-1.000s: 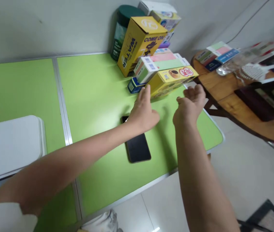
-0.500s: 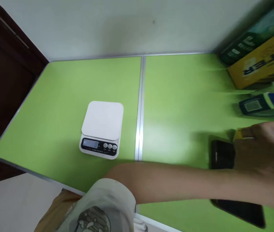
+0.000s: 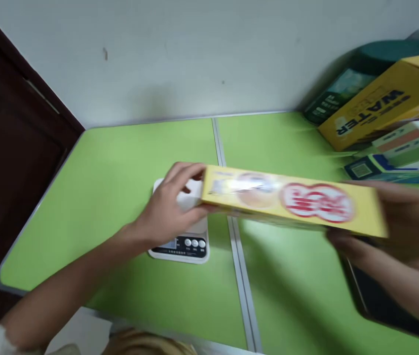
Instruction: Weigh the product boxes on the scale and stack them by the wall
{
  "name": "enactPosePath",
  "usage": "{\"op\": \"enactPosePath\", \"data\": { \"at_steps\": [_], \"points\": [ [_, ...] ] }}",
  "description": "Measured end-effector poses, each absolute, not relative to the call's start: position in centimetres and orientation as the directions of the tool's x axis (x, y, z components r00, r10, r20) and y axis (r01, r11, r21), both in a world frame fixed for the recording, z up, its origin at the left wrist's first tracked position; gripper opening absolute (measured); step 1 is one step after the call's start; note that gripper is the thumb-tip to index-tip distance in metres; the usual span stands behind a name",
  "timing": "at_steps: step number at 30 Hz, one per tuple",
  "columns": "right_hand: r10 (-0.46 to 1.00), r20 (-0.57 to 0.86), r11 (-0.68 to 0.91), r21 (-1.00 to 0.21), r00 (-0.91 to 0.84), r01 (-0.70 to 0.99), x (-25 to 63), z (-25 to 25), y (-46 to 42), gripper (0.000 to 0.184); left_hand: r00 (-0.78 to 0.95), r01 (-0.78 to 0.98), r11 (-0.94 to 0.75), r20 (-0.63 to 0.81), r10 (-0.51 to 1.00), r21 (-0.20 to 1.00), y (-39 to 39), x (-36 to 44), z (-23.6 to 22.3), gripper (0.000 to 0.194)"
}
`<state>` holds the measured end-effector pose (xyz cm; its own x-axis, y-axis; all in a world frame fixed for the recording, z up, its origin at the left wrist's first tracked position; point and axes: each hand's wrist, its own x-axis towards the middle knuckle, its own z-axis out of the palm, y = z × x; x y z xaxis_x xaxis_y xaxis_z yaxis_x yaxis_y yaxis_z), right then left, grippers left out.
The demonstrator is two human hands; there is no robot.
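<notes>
1. Location: the yellow box (image 3: 268, 193) is held above the green table (image 3: 120, 158), across the metal seam. Its left end is near the white scale (image 3: 187, 250); its right end covers part of the phone (image 3: 387, 301). It appears to touch neither.

2. Left hand (image 3: 163, 209): gripping the box's left end, fingers along the far side, thumb along the near side. Part of the scale shows below and behind this hand.

3. Right hand (image 3: 416, 212): gripping the right end, fingers at the far side, thumb at the near lower edge. Blurred; exact finger contact cannot be told.

4. Attitude: long narrow printed face up, right end a little nearer the body than the left. Edges look straight, with no dent visible.

5. Handling (estimate): thin card, stiff along its edges, softer mid-panel. Weight probably light to moderate; contents not visible, so unconfirmed. The bright glare suggests a glossy coat, hence somewhat slippery under dry fingers.

6. Fragility (estimate): hard squeezing mid-face could crease the card; loose contents, if any, might shift on tilting.

7. Best hold (estimate): both ends, close to the corners, moderate pressure, box kept level.
</notes>
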<state>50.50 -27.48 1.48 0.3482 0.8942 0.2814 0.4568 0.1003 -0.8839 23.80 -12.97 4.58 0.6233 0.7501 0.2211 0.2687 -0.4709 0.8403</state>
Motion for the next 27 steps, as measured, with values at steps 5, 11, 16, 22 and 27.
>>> {"op": "enactPosePath", "data": {
  "at_steps": [5, 11, 16, 22, 27],
  "points": [
    [0.966, 0.239, 0.179, -0.892, 0.097, 0.416, 43.7, 2.6, -20.1, 0.041, 0.464, 0.422, -0.39, 0.175, 0.868, 0.818, -11.7, 16.8, 3.9, 0.048],
    [1.0, 0.022, 0.024, -0.91, -0.01, 0.414, 43.3, 1.0, -19.2, 0.055, 0.466, 0.449, -0.32, 0.086, 0.88, 0.835, -11.3, 15.1, 1.5, 0.067],
    [0.996, -0.073, -0.089, -0.901, 0.053, 0.426, 45.5, -0.5, -21.1, 0.058, 0.488, 0.513, -0.254, -0.035, 0.872, 0.82, -11.3, 13.0, 0.4, 0.062],
    [0.99, -0.137, -0.14, -0.881, 0.041, 0.452, 46.5, -0.5, -21.6, 0.062, 0.507, 0.542, -0.253, -0.072, 0.859, 0.802, -10.7, 12.4, 0.8, 0.054],
    [0.985, -0.163, -0.132, -0.916, -0.051, 0.378, 44.1, -0.4, -19.5, 0.064, 0.536, 0.576, -0.286, -0.089, 0.84, 0.766, -9.7, 13.7, 0.8, 0.065]
  ]
}}
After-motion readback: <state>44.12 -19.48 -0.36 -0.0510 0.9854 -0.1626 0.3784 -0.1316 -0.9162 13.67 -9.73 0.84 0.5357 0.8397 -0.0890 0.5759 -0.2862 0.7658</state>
